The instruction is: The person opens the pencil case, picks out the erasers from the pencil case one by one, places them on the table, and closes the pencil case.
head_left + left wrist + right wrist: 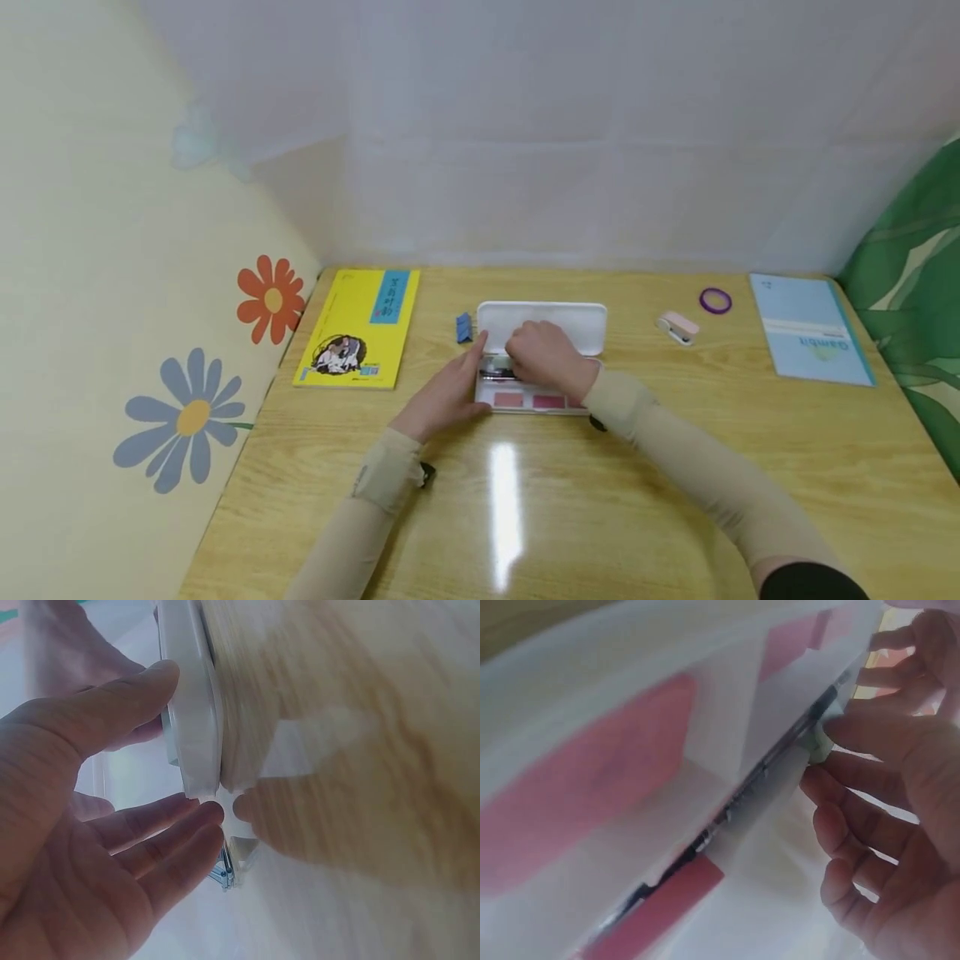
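A white pencil case (pixel 592 315) lies with its lid folded back in the middle of the table. My left hand (pixel 442 402) holds its left end, the thumb on the near wall and the fingertips at the end in the left wrist view. Inside the case, my right hand (pixel 546 354) pinches a small pale green piece (pixel 821 744) between thumb and index finger; its kind is not clear. A dark, clear-barrelled pen (pixel 497 375) lies lengthwise beside it. Pink rectangles (pixel 548 402) show along the case's near side.
A blue binder clip (pixel 464 327) is just left of the case. Farther left lies a yellow book (pixel 356 329). To the right are a pink and white stapler (pixel 678 327), a purple ring (pixel 716 290) and a light blue notebook (pixel 810 329). A curtain (pixel 480 167) hangs behind the table.
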Available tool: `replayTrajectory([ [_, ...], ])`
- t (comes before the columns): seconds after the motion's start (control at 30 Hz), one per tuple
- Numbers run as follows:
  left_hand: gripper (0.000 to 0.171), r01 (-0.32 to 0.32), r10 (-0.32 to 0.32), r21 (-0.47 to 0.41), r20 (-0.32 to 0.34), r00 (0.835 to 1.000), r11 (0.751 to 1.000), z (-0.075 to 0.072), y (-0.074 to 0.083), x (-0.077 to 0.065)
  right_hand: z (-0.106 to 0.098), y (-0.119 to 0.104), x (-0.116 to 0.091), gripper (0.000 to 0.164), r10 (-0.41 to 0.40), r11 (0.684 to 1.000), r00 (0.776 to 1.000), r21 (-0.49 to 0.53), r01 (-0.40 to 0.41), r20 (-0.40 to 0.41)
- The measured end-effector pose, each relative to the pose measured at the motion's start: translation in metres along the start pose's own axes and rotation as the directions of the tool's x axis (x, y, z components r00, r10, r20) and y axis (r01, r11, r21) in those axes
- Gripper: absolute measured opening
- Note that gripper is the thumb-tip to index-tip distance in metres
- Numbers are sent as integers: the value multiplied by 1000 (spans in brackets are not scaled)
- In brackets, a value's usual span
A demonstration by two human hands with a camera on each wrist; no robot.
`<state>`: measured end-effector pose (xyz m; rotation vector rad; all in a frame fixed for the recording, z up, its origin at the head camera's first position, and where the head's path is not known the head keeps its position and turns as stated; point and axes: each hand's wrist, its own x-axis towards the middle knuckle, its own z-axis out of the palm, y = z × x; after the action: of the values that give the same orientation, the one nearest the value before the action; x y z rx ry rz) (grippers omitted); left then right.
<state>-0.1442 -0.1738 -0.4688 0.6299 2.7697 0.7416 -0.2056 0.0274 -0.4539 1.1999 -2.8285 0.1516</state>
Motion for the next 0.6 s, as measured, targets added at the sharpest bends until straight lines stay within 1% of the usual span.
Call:
replayTrajectory([
  [0.1,116,0,0,-2,-7,1000,1000,-1,0,-2,-1,1,2,10,-6,1000,1000,8,6,9],
  [0.27,116,-8,8,-3,-8,1000,1000,-1,0,-3,1,1,5,7,-17,1000,999,2,17,29],
  [0.4,116,-12,12,-3,-10,1000,1000,0,1,-3,0,0,4,5,2,1000,999,11,-2,48],
  [0.5,116,-15,15,0,-15,1000,1000,0,1,-3,-5,1,2,5,41,997,997,69,-45,64],
  [0.6,116,-13,13,2,-18,1000,1000,-1,1,-4,-14,5,-5,4,87,982,994,160,-96,64],
])
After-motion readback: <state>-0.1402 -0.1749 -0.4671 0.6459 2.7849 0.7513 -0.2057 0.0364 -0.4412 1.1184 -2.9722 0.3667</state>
